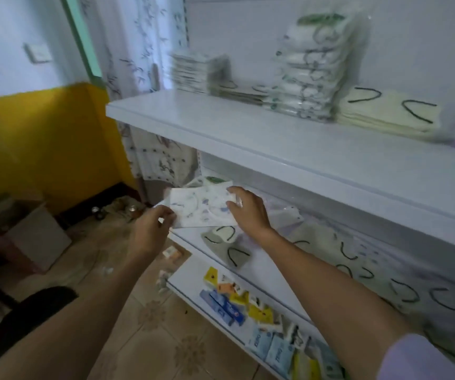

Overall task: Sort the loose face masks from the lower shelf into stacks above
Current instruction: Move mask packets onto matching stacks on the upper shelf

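– On the lower shelf (262,272), what is being held?
– A wrapped printed mask (201,208). Fingers of the left hand (149,229) pinch its nine o'clock edge; fingers of the right hand (248,212) clamp its three o'clock edge. Sorted stacks (311,69) sit above, at one o'clock.

White shelving unit (275,149), yellow lower wall (42,149), patterned curtain (144,50), beige tiled floor (152,338)

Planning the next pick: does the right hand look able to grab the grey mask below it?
Probably not yet: right hand and left hand both hold the patterned packet; the grey mask lies exposed beneath.
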Demonstrator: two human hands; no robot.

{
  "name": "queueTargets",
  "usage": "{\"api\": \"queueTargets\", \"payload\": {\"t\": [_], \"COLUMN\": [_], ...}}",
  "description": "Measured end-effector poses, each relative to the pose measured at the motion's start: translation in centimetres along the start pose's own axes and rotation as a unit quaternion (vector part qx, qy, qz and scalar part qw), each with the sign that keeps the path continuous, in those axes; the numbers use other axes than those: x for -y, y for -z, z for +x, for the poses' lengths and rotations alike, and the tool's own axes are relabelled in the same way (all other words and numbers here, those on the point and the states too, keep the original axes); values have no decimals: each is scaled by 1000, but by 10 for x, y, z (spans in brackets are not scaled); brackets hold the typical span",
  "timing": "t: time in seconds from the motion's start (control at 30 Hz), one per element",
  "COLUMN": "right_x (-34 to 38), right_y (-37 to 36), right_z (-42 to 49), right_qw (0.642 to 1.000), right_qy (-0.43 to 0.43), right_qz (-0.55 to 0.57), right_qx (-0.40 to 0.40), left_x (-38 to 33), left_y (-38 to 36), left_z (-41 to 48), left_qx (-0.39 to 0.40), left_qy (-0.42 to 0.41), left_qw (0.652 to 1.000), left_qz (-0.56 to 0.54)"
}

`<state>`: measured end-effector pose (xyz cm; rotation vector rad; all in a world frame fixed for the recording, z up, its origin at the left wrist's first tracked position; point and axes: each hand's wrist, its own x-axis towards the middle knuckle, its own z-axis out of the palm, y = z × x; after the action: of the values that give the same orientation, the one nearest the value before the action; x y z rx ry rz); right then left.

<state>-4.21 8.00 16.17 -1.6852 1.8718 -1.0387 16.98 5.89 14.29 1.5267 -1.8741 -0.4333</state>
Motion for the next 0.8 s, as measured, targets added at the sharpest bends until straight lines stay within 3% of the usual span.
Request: {"api": "queueTargets", "payload": {"t": [0.17, 0.33, 0.8], "right_x": [100, 160, 191], "right_y": [-44, -48, 8], "right_z": [32, 59, 186], "right_qw": [997, 990, 978], "right_qy": [70, 137, 161], "right_qz": [41, 40, 60], "right_qx": [12, -3, -118], "left_x": [30, 36, -5], "left_y": [95, 142, 150], "left_z": [3, 20, 187], "left_qx": [-80, -146, -171], "left_qy": [-2, -24, -103], "left_qw": [996, 987, 980], "left_qz": [48, 64, -9]}}
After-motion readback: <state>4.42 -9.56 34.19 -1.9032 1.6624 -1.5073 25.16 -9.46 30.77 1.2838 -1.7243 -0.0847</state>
